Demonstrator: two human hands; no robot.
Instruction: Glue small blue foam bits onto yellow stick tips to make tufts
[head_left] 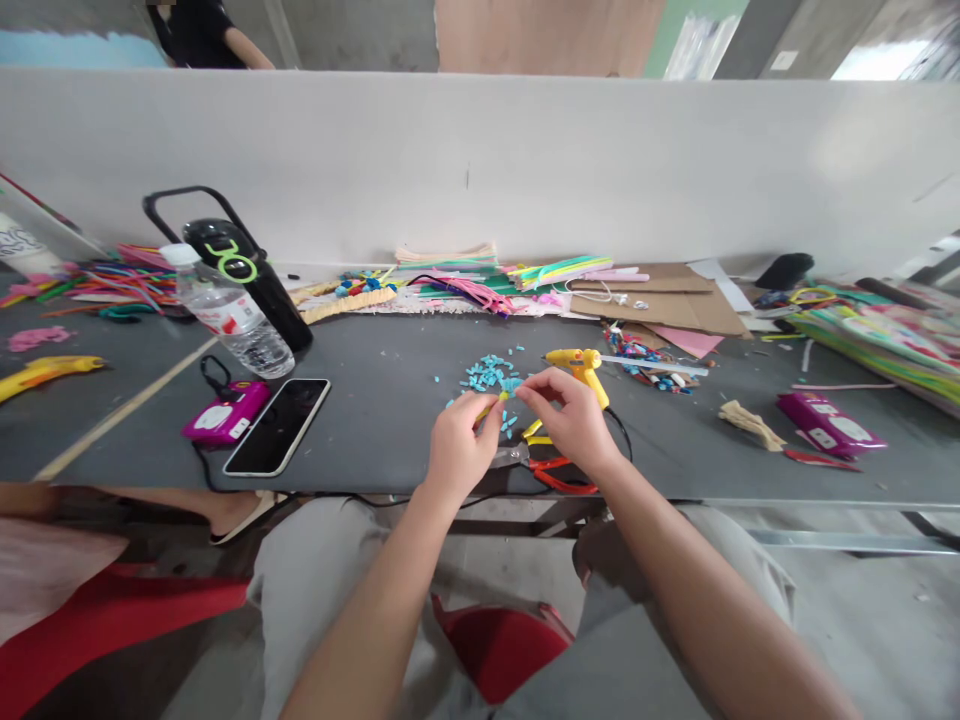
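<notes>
My left hand is closed in a pinch on a small yellow piece, which sticks out between thumb and forefinger. Right beside it, the fingertips of my right hand are pinched together at the yellow piece's end; what they hold is too small to make out. Behind the fingers lies a loose pile of small light-blue cut pieces. A yellow hot glue gun with a clear glue stick rests past my right hand. Below the hands lie pliers with orange handles, partly covered by my right hand.
To the left stand a water bottle and a black flask, near a phone and a purple power socket. Bundles of coloured pipe cleaners and cardboard line the back wall. Another purple socket sits right.
</notes>
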